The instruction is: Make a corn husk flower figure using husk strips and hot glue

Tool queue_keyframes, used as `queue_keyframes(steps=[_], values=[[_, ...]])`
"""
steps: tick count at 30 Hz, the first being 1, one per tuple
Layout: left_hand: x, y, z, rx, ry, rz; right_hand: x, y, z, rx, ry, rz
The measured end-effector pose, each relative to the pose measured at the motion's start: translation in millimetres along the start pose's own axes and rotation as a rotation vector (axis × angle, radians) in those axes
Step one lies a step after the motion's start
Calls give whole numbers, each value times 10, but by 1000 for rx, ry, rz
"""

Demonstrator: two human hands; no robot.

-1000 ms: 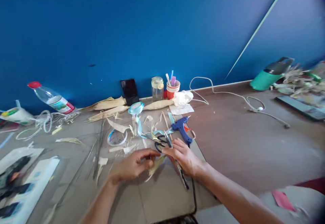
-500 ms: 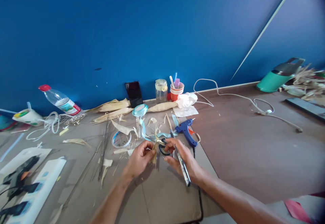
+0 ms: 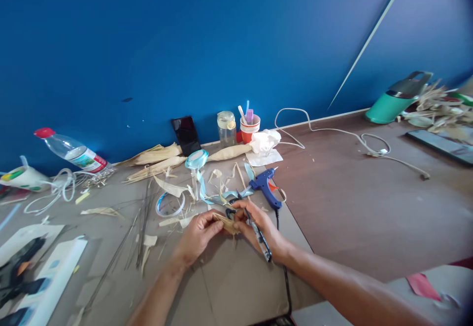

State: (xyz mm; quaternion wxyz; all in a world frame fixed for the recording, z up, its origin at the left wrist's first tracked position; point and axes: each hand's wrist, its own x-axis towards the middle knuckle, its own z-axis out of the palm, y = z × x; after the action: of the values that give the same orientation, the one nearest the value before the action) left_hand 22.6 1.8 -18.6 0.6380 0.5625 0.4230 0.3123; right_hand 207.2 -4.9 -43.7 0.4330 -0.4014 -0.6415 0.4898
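My left hand (image 3: 199, 235) pinches a small folded piece of dried corn husk (image 3: 228, 224) between thumb and fingers. On the husk's other side, the thumb and fingertips of my right hand (image 3: 260, 227) meet its edge. That same hand keeps black-handled scissors (image 3: 231, 213) hooked in its fingers, blades pointing away to the left. A slim, dark-and-silver pen-like tool (image 3: 261, 241) lies across it too; its exact kind is unclear. Just beyond the hands are light blue ribbon (image 3: 201, 186) and a blue glue gun (image 3: 266, 186).
Tape roll (image 3: 170, 204), thin wires (image 3: 142, 222) and husk scraps lie to the left. Along the blue wall stand a phone (image 3: 185, 135), a lidded jar (image 3: 226, 128) and paper cups (image 3: 250, 129). A power strip (image 3: 61, 276) sits front left, a green flask (image 3: 391, 104) far right.
The husk has turned from upright to lying slantwise, and my right hand has come in to touch it. The scissors have shifted back in my right fingers. The view has swung slightly right.
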Motion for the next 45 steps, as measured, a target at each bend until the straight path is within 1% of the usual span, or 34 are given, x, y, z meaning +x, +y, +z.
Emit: queue_keyframes(steps=[5, 9, 12, 16, 18, 21, 24, 25, 27, 31, 34, 35, 37, 40, 45], values=[[-15, -8, -5, -154, -22, -90, 9, 12, -26, 38, -6, 16], [-16, -3, 12, -245, 8, -179, 14, 49, -45, -50, -21, -19], [15, -3, 6, -356, 95, -256, 13, 28, -78, -168, -19, -87], [49, 14, -43, -473, 286, -266, -20, -76, -168, -289, 23, -132], [48, 29, -71, -499, 318, -259, -35, -145, -246, -370, 8, -135], [37, 33, -99, -507, 304, -256, 8, -243, -406, -537, -46, -182], [33, 4, -112, -500, 287, -243, 181, -294, -572, -700, -64, -240], [34, -7, -115, -495, 287, -238, 264, -296, -615, -759, -69, -241], [36, -19, -121, -481, 296, -238, 452, -281, -668, -875, -127, -217], [23, 7, -132, -441, 304, -252, 800, -247, -635, -1183, -243, -139], [-1, 34, -144, -393, 281, -237, 983, -232, -546, -1348, -389, -104], [-8, 38, -149, -379, 274, -231, 1031, -222, -518, -1374, -437, -98], [-18, 39, -161, -355, 276, -224, 1117, -191, -480, -1396, -489, -96], [-21, 28, -184, -323, 298, -230, 1232, -127, -470, -1402, -530, -101], [-16, 4, -224, -272, 328, -222, 1388, -62, -530, -1395, -582, -98]])
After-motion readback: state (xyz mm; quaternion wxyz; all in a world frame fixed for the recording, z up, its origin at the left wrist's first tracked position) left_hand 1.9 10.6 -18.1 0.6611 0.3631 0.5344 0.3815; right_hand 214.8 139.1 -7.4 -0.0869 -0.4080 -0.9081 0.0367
